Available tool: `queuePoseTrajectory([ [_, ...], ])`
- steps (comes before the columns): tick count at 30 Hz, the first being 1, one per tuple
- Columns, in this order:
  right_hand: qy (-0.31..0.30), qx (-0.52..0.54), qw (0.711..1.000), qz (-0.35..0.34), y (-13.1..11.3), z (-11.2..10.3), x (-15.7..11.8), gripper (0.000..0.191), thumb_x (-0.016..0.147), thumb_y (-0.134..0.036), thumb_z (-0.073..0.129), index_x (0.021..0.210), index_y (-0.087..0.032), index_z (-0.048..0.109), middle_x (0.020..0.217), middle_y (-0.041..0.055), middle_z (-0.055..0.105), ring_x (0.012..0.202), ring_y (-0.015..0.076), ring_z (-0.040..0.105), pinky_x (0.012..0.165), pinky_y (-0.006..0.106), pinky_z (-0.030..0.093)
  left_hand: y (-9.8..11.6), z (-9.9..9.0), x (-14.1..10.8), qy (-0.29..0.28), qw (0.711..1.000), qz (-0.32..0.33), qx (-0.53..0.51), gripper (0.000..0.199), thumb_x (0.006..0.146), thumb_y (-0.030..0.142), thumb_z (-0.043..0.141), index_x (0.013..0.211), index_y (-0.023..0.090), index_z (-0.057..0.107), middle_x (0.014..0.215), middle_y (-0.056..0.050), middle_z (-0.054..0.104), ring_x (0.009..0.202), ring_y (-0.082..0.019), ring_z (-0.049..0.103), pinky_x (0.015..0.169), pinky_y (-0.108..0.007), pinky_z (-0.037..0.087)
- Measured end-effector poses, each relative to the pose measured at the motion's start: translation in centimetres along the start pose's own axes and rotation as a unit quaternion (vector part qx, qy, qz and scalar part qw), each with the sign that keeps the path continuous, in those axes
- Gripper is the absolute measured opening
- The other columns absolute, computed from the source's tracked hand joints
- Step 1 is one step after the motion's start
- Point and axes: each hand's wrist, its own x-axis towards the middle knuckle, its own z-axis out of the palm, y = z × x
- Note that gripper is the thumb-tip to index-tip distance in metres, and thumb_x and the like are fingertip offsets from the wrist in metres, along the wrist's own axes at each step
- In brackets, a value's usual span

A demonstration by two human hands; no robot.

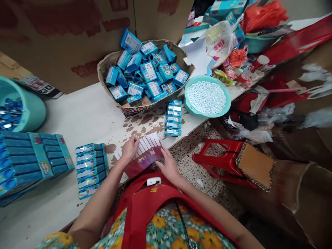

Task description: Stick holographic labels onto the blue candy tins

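Left fingers (134, 139) pinch, right fingers (165, 154) touch a sheet (143, 159) near blue containers (174, 125).

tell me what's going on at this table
A person in a red apron has a glossy sheet between both hands at the table's edge. The left hand is curled at its white strips; the right hand has its other end. A row of blue printed containers stands to the left, a shorter row ahead. Beyond are a cardboard tray of loose containers and a basin of white pellets.
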Motion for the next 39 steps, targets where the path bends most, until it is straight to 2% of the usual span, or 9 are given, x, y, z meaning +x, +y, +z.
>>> queuePoseTrajectory([
  [4,0.051,0.127,0.988,0.066,0.3,-1.5,-1.0,0.054,0.072,-0.028,0.065,0.123,-0.017,0.051,0.104,0.0091,0.066,0.096,0.0229,0.061,0.09,0.04,0.046,-0.1,0.0,-1.7,0.0,0.998,0.041,-0.046,0.013,0.081,0.031,0.044,0.076,0.02,0.05,0.071,0.001,0.057,0.07,-0.015,0.053,0.067,-0.025,0.04],
  [9,-0.121,0.388,0.903,0.14,2.4,-3.9,-2.3,0.033,0.068,-0.041,0.067,0.091,-0.017,0.068,0.082,0.0024,0.07,0.072,0.0184,0.063,0.069,0.033,0.049,2.6,-0.6,-3.1,-0.062,0.991,0.113,-0.048,0.021,0.084,0.036,0.042,0.086,0.019,0.054,0.077,-0.001,0.06,0.072,-0.016,0.055,0.068,-0.026,0.044],
  [12,-0.142,0.474,0.85,0.181,3.3,-5.6,-3.8,0.039,0.06,-0.044,0.072,0.085,-0.015,0.069,0.073,0.0013,0.069,0.06,0.0154,0.06,0.059,0.028,0.046,5.9,-0.8,-5.0,0.04,0.983,0.169,0.051,0.033,0.085,0.041,0.047,0.108,0.019,0.056,0.113,-0.01,0.06,0.108,-0.025,0.052,0.093,-0.037,0.039],
  [14,-0.137,0.49,0.844,0.171,3.2,-7.0,-5.0,0.039,0.06,-0.045,0.073,0.084,-0.015,0.07,0.071,0.0016,0.069,0.058,0.0142,0.059,0.057,0.026,0.045,8.1,-0.2,-6.9,0.031,0.961,0.262,0.088,0.051,0.081,0.047,0.054,0.125,0.021,0.05,0.137,-0.012,0.046,0.13,-0.028,0.035,0.107,-0.043,0.025],
  [17,-0.135,0.501,0.846,0.124,2.6,-9.4,-6.9,0.036,0.066,-0.045,0.07,0.09,-0.017,0.07,0.082,0.0037,0.07,0.067,0.0161,0.063,0.063,0.027,0.047,10.7,1.5,-10.0,-0.104,0.924,0.362,0.071,0.068,0.076,0.054,0.059,0.135,0.023,0.042,0.142,-0.01,0.042,0.133,-0.028,0.033,0.111,-0.045,0.018],
  [22,-0.1,0.474,0.87,0.093,2.3,-12.2,-9.6,0.035,0.075,-0.045,0.062,0.098,-0.019,0.067,0.088,0.0042,0.07,0.076,0.0184,0.065,0.071,0.032,0.05,13.2,4.0,-13.4,-0.176,0.937,0.301,-0.023,0.042,0.087,0.048,0.046,0.119,0.025,0.058,0.113,-0.006,0.066,0.1,-0.02,0.061,0.091,-0.031,0.043],
  [28,0.192,0.111,0.975,-0.007,3.1,-13.8,-11.5,0.033,0.072,-0.042,0.069,0.099,-0.024,0.067,0.102,0.0082,0.068,0.099,0.0267,0.059,0.092,0.044,0.04,15.3,4.9,-14.5,-0.126,0.947,0.284,0.079,0.03,0.089,0.037,0.04,0.092,0.027,0.068,0.083,-0.004,0.07,0.079,-0.021,0.063,0.073,-0.028,0.044],
  [32,0.126,-0.002,0.986,-0.109,3.9,-14.1,-11.0,0.013,0.082,-0.034,0.06,0.088,-0.027,0.069,0.092,0.0023,0.071,0.09,0.0223,0.062,0.095,0.042,0.037,15.2,4.5,-14.4,-0.122,0.941,0.301,0.099,0.022,0.083,0.034,0.049,0.088,0.029,0.069,0.082,-0.005,0.07,0.08,-0.022,0.063,0.072,-0.028,0.042],
  [39,0.094,0.084,0.99,-0.06,6.7,-14.5,-9.0,0.02,0.08,-0.039,0.058,0.089,-0.025,0.069,0.088,0.0029,0.072,0.082,0.022,0.066,0.078,0.035,0.048,9.6,1.0,-13.4,-0.079,0.973,0.168,0.133,0.022,0.08,0.035,0.049,0.081,0.027,0.07,0.081,-0.005,0.07,0.081,-0.022,0.061,0.071,-0.027,0.042],
])
